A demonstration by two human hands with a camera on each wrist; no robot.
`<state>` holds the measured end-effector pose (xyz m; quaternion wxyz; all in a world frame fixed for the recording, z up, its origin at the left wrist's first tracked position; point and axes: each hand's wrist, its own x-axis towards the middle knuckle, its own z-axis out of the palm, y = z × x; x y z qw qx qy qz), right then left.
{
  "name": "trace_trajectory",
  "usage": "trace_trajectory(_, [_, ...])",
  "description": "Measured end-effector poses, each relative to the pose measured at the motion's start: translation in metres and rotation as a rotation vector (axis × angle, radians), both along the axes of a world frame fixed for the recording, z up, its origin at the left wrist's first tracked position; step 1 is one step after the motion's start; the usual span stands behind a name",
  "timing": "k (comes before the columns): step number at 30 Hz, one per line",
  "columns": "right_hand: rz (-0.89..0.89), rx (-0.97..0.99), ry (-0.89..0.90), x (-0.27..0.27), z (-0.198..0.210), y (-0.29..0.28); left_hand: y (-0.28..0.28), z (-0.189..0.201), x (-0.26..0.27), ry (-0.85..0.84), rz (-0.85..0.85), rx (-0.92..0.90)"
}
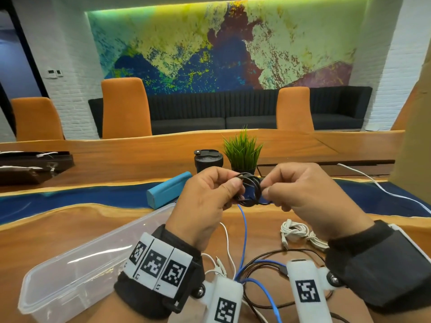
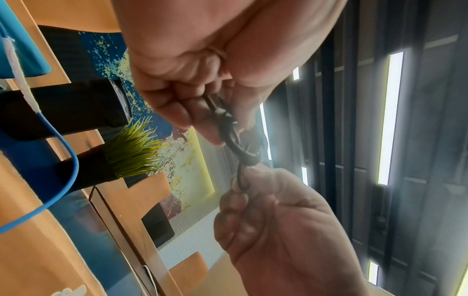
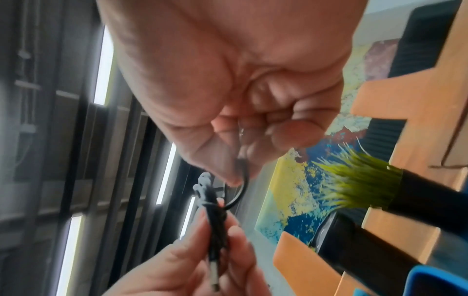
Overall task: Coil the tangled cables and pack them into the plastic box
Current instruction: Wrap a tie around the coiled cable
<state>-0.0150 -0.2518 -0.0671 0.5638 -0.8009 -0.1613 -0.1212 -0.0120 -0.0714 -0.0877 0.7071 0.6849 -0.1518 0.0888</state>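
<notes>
Both hands hold a small coil of black cable (image 1: 250,190) in the air above the table. My left hand (image 1: 210,201) grips the coil's left side between thumb and curled fingers; the coil (image 2: 231,134) and its metal plug (image 3: 214,274) show in the wrist views. My right hand (image 1: 300,194) pinches a loose loop of the same black cable (image 3: 243,192) at the coil's right side. The clear plastic box (image 1: 77,271) lies open at lower left. Below the hands, blue (image 1: 245,231), white (image 1: 227,238) and dark (image 1: 270,255) cables lie tangled on the wood.
A bundled white cable (image 1: 297,231) lies to the right. Behind the hands are a blue case (image 1: 169,190), a black lidded cup (image 1: 208,159) and a small green plant (image 1: 242,150). Another white cable (image 1: 382,187) runs along the right of the table. Orange chairs stand at the far side.
</notes>
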Motion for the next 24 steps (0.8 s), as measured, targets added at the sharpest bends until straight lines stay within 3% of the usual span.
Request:
trace_trajectory(6, [0.01, -0.269, -0.056, -0.001, 0.0, -0.003, -0.007, -0.011, 0.004, -0.174, 0.171, 0.046])
trace_trajectory(8, [-0.024, -0.294, -0.091, -0.001, 0.001, -0.005, -0.004, -0.011, 0.005, -0.196, 0.202, 0.045])
trace_trajectory(11, [-0.116, -0.216, -0.304, -0.005, 0.005, -0.002, 0.0, -0.01, 0.007, -0.223, 0.242, 0.06])
trace_trajectory(13, [-0.064, -0.185, -0.411, -0.008, 0.006, 0.005, 0.0, -0.009, 0.005, -0.233, 0.242, 0.078])
trace_trajectory(15, [-0.087, -0.334, -0.432, -0.008, 0.0, 0.014, -0.002, -0.01, 0.004, -0.214, 0.212, 0.051])
trace_trajectory(19, [-0.227, -0.578, -0.432, -0.004, -0.013, 0.022, -0.005, -0.008, 0.003, -0.077, 0.09, -0.176])
trace_trajectory(21, [-0.176, -0.487, -0.376, -0.001, -0.014, 0.021, -0.003, -0.007, 0.003, -0.061, 0.037, -0.206])
trace_trajectory(24, [0.025, -0.071, -0.082, 0.001, -0.009, 0.015, -0.001, -0.006, 0.003, -0.116, 0.009, -0.076])
